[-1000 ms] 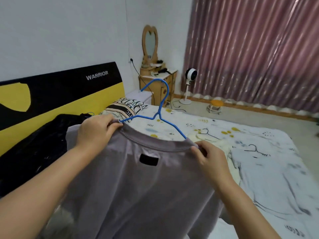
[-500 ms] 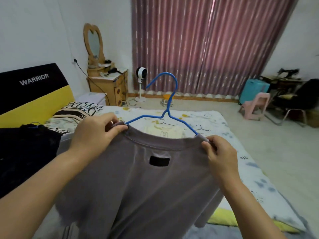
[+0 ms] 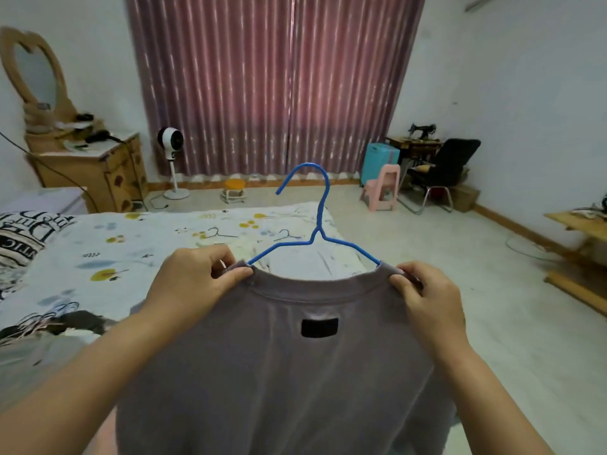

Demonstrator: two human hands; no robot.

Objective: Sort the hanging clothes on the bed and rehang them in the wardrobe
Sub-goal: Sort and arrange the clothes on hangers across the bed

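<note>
A grey T-shirt (image 3: pixel 295 372) with a small black neck label hangs on a blue wire hanger (image 3: pixel 317 224), held up in front of me. My left hand (image 3: pixel 193 284) pinches the shirt's left shoulder at the collar. On the other side my right hand (image 3: pixel 427 297) grips the right shoulder. The hanger's hook stands upright above the neckline. Behind and to the left lies the bed (image 3: pixel 131 251) with a patterned white sheet. No wardrobe is in view.
A dresser with a heart-shaped mirror (image 3: pixel 88 165) and a standing fan (image 3: pixel 172 159) are at the back left by the pink curtains (image 3: pixel 272 83). A pink stool (image 3: pixel 381 188), a black chair (image 3: pixel 440 172) and a low wooden table (image 3: pixel 581 244) stand at the right. Open floor lies ahead right.
My view has swung right, away from the headboard toward the curtains and the room's right side. Both hands keep the same hold on the shirt's shoulders.
</note>
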